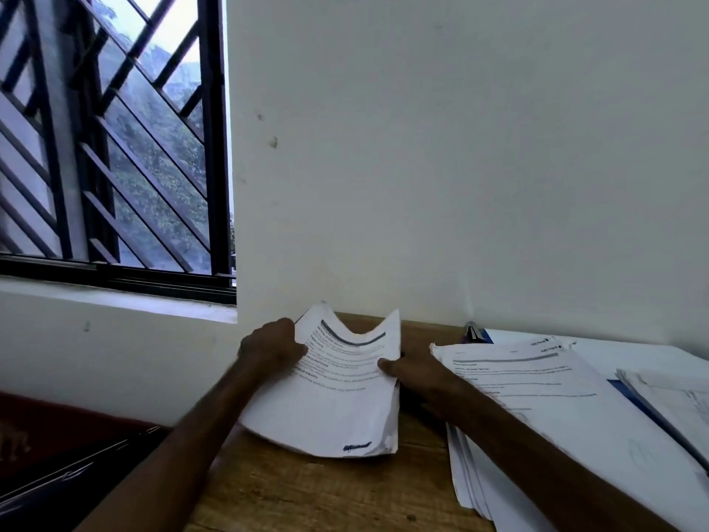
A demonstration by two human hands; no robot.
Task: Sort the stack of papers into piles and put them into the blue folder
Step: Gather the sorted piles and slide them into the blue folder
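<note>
A pale wall fills most of the view, with a barred window at its left. Below it stands a wooden table, pushed against the wall.

On the right half of the table a wide pile of printed sheets lies loosely fanned, running from near the back edge to the front edge. Beside it, at the right edge, the blue folder shows as a strip under more papers.

A smaller stack is held over the table's left part, near the back edge, its top sagging into a trough. The left hand grips its left side with curled fingers. The right hand pinches its right side, thumb on top and fingers hidden beneath.

A small dark object, too blurred to identify, sits at the back edge.
</note>
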